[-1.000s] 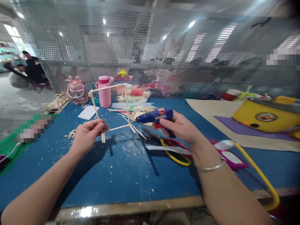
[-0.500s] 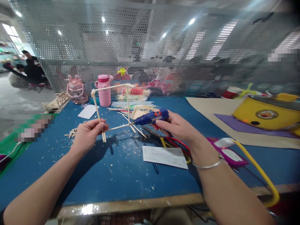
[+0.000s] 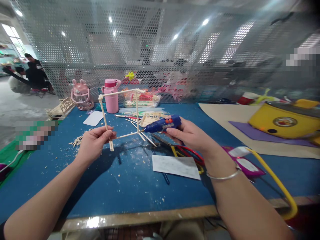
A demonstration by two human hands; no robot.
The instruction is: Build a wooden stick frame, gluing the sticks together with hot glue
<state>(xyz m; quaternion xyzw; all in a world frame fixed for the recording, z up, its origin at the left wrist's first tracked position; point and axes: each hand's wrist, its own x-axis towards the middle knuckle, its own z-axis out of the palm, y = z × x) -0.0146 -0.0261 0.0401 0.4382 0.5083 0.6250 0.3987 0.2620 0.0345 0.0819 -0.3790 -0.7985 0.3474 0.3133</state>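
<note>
My left hand [image 3: 96,141] pinches the near lower corner of a square frame of thin wooden sticks [image 3: 137,111], holding it up above the blue table. Whitish lumps show at the frame's upper corners. A blue hot glue gun [image 3: 161,124] is gripped in my right hand [image 3: 191,135], which wears a silver bangle at the wrist. The gun's nozzle meets the frame's lower right corner, touching it or very close. Whether the trigger is pressed, I cannot tell. Loose sticks [image 3: 147,139] and a small wooden stick structure [image 3: 150,119] lie behind the nozzle.
Cut stick bits [image 3: 77,141] litter the blue table [image 3: 120,193]. A white paper [image 3: 176,167] partly covers scissors and pliers. Behind stand a pink bottle [image 3: 111,98] and a rabbit-eared jug [image 3: 82,96]. At right are a yellow electric pot [image 3: 287,120] and a yellow cable [image 3: 275,181].
The glue gun has tilted very slightly in my right hand, its tip staying at the frame's lower right corner. My left hand and the stick frame hold nearly still.
</note>
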